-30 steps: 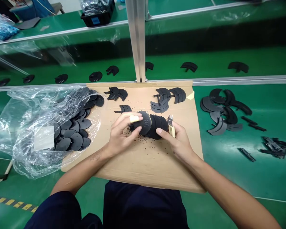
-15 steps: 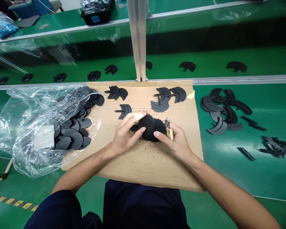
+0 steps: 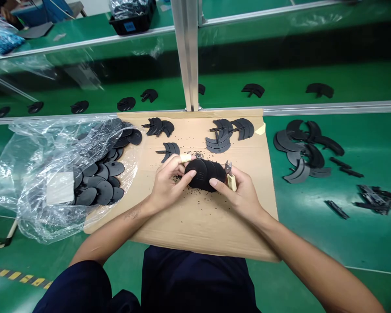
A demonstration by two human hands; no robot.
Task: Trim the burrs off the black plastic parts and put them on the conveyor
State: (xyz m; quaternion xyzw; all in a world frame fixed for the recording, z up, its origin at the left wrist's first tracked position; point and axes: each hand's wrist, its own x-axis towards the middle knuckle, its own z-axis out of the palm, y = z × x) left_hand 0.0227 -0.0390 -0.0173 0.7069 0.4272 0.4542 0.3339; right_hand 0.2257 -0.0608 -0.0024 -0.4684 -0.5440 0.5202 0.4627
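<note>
Over a sheet of cardboard (image 3: 195,221), both hands hold a small stack of black round plastic discs (image 3: 204,174). My left hand (image 3: 164,184) pinches the stack's left side; its forefinger wears a tan tape wrap. My right hand (image 3: 243,193) presses the stack's right side with the thumb and also grips small cutting pliers (image 3: 230,175) with a cream handle, jaws pointing up. Tiny black trimmings lie scattered on the cardboard around the stack.
A clear plastic bag (image 3: 42,174) of black discs lies at the left. Fan-shaped black pieces on sprues (image 3: 230,132) sit at the cardboard's far edge. Cut pieces (image 3: 304,150) and sprue scraps (image 3: 374,200) lie on the green bench at right. A conveyor (image 3: 280,74) behind a metal post carries more pieces.
The discs, spread out like a fan a second ago, have been pushed together into a tighter stack. Both hands moved slightly closer to each other.
</note>
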